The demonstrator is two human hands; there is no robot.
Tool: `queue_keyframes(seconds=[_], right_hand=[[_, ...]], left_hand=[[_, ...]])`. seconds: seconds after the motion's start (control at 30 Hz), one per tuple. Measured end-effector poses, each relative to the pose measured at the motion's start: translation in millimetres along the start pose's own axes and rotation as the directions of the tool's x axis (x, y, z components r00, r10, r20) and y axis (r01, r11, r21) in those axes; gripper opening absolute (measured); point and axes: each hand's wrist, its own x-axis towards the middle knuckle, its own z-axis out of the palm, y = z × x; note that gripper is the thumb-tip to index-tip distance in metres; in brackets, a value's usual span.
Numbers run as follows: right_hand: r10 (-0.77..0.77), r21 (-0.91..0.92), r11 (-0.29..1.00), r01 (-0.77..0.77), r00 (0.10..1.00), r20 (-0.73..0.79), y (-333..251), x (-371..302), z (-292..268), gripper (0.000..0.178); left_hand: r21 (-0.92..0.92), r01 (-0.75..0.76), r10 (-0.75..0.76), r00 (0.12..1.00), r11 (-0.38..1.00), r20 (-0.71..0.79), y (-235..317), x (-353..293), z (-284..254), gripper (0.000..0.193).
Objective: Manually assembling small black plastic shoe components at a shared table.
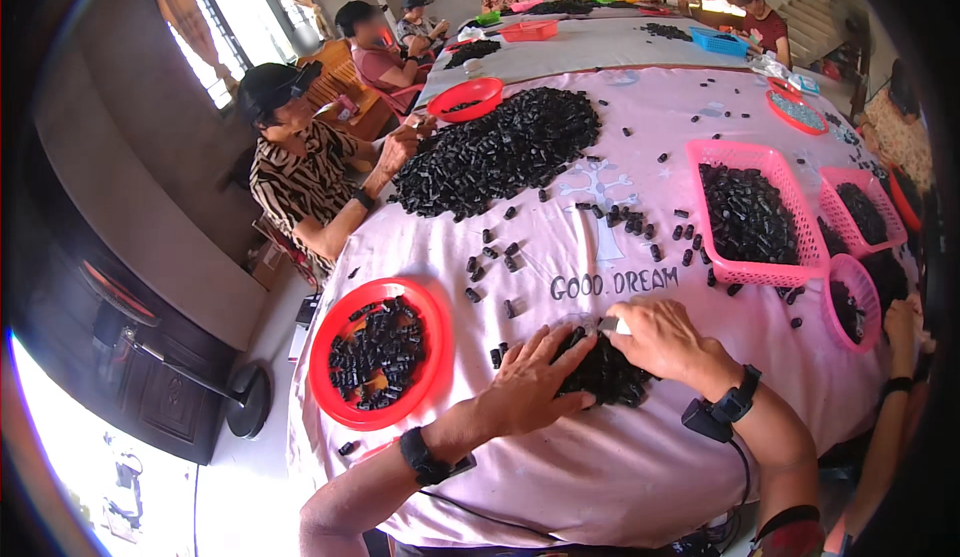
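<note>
At the near edge of the table (620,457), the left hand (530,387) lies open, fingers spread flat on a small pile (605,372) of black parts. The right hand (660,337) curls over the same pile, pinching a small pale piece (612,325). A red bowl (340,397) of parts sits toward the left edge, a pink basket (730,157) toward the right, a big heap (500,152) farther back.

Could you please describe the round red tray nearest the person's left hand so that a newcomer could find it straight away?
Start at the pink cloth-covered table and go to its near left edge. Just left of the left hand lies a round red tray holding small black parts. The other containers nearby are pink mesh baskets, and the other red bowl sits farther up beside the big black heap.
</note>
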Motion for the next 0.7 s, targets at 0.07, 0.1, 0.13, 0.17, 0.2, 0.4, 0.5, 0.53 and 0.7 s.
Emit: queue_keyframes(seconds=[0.07,0.1,0.13,0.17,0.2,0.4,0.5,0.53,0.7], right_hand=[[-0.046,-0.035,0.998,0.047,0.999,0.028,-8.0,-3.0,2.8,0.026],[-0.048,-0.032,0.998,0.049,0.998,0.027,-9.8,-3.4,3.3,0.026],[-0.050,-0.017,0.999,0.050,0.999,-0.001,-11.4,-3.8,2.8,0.025],[-0.047,-0.005,0.999,0.047,0.999,-0.022,-14.0,-5.1,3.3,0.024],[-0.028,-0.035,0.999,0.028,0.999,-0.018,-22.2,-4.8,-6.9,0.023],[-0.122,0.158,0.983,0.092,0.972,0.198,-41.9,-7.2,-16.7,0.025],[-0.129,0.180,0.978,0.105,0.983,0.130,-33.3,-6.9,-10.3,0.026],[-0.118,0.185,0.977,0.103,0.990,0.076,-32.2,-5.4,-9.4,0.027],[-0.123,0.221,0.969,0.109,0.991,0.050,-46.5,-9.6,-14.6,0.031]], left_hand=[[0.023,0.023,-0.023,1.000,0.999,0.005,5.4,-16.6,1.0,0.070],[0.045,0.039,-0.040,0.999,0.998,0.012,8.5,-23.0,-2.6,0.070],[0.080,0.068,-0.069,0.998,0.994,0.010,12.0,-28.5,-8.6,0.073],[0.076,0.069,-0.070,0.997,0.995,0.014,13.1,-35.1,-11.8,0.073],[0.001,0.085,-0.085,0.996,0.996,-0.021,12.2,-40.3,-13.9,0.074],[-0.084,0.057,-0.066,0.993,0.995,-0.102,0.0,-56.5,4.5,0.077],[-0.081,0.061,-0.071,0.990,0.995,-0.124,4.3,-70.3,-8.0,0.074],[-0.142,0.040,-0.061,0.986,0.989,-0.152,2.6,-77.1,-11.2,0.073],[-0.386,0.073,-0.176,0.956,0.920,-0.237,-0.1,-107.8,-16.4,0.043]])
